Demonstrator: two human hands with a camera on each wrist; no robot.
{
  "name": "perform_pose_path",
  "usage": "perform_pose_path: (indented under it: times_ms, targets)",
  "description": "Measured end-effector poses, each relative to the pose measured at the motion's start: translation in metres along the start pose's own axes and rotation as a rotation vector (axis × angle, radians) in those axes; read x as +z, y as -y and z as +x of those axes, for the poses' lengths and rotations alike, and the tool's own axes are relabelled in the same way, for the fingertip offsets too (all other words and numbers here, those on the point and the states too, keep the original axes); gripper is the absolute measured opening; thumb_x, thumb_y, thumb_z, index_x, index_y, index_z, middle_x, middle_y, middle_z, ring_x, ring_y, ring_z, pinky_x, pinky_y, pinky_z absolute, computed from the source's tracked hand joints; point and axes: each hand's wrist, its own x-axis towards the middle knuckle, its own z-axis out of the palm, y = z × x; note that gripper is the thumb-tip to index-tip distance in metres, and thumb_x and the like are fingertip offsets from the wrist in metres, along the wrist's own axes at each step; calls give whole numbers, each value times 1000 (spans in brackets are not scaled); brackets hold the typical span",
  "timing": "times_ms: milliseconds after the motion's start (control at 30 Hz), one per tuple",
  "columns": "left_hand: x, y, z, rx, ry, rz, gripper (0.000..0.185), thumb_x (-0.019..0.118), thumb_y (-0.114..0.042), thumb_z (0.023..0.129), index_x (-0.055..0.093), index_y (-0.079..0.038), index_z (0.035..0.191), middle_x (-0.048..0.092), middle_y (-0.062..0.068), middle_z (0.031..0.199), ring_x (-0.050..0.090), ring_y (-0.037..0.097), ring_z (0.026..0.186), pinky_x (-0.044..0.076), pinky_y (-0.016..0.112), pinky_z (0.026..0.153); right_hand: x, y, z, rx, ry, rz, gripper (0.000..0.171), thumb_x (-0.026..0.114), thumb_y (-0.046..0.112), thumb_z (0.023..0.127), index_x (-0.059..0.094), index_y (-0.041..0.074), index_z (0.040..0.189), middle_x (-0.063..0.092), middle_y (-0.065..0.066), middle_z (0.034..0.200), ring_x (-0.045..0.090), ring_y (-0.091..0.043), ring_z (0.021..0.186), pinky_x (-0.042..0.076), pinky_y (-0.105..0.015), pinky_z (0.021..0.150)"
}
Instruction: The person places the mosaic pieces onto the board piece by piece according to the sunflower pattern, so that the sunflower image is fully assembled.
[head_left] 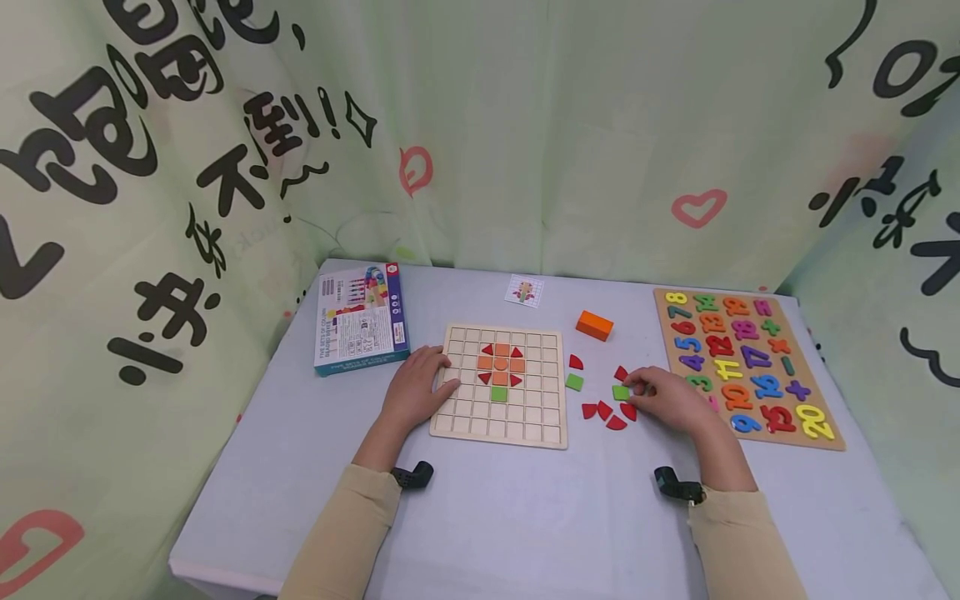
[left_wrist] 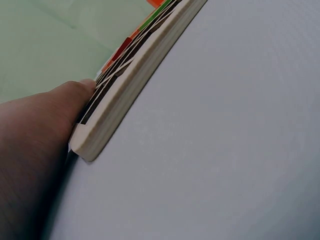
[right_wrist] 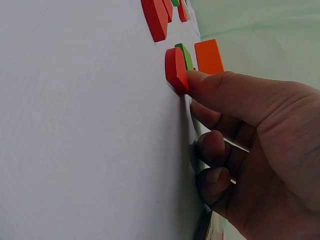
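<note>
A wooden grid board (head_left: 525, 421) lies flat, with orange pieces, red quarter-circles and a green square (head_left: 498, 394) set in its cells. My left hand (head_left: 415, 390) rests on the board's left edge, thumb over its top; in the left wrist view that thumb (left_wrist: 75, 95) touches the rim. Right of the board, my right hand (head_left: 663, 398) pinches a loose green square (head_left: 620, 392) by its right side. Close by lies a red quarter-circle (right_wrist: 176, 70), partly hiding that green square (right_wrist: 187, 56) in the right wrist view. The index fingertip is hidden there.
Several red pieces (head_left: 616, 423) and another green square (head_left: 574, 382) lie between board and right hand. An orange block (head_left: 595, 325) and a pattern card (head_left: 524, 291) are behind. A box (head_left: 360, 321) stands left; a number puzzle board (head_left: 750, 367) lies right, under the right forearm's side.
</note>
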Motion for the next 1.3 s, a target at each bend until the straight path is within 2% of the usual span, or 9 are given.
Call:
perform_pose_path:
  times_ms: [333, 633, 867, 1100, 1300]
  targets:
    - [2, 1, 1, 3, -10, 6, 42, 61, -52, 93, 59, -20, 121, 43, 2, 154, 34, 24, 147, 31, 45, 122, -2, 5, 0, -17, -27, 20, 32, 69, 29, 93, 60, 15, 120, 59, -3, 94, 52, -20, 87, 47, -27, 68]
    - [1, 0, 1, 2, 1, 1, 42, 60, -51, 94, 59, -19, 121, 44, 3, 154, 34, 24, 147, 31, 45, 122, -5, 40, -1, -45, -9, 44, 34, 68, 28, 93, 57, 13, 122, 58, -4, 90, 53, -19, 81, 49, -26, 64]
    - [2, 1, 1, 2, -5, 2, 43, 60, -53, 93, 59, -19, 121, 44, 4, 154, 34, 25, 147, 31, 46, 122, 16, 77, 0, -102, 35, 69, 31, 69, 28, 92, 58, 15, 118, 58, -2, 84, 54, -18, 72, 51, -27, 58]
    - [2, 1, 1, 0, -11, -5, 43, 61, -52, 93, 60, -19, 121, 44, 3, 154, 34, 25, 147, 31, 47, 121, 45, 111, 4, -204, 58, 68, 26, 73, 25, 89, 61, 16, 111, 56, 2, 80, 52, -15, 75, 46, -24, 62]
    - [3, 2, 1, -8, -5, -3, 42, 61, -52, 93, 60, -20, 120, 43, 2, 155, 33, 24, 148, 30, 46, 122, 63, 132, 8, -244, 92, 76, 23, 72, 25, 90, 62, 17, 109, 56, 4, 76, 53, -13, 71, 45, -23, 60]
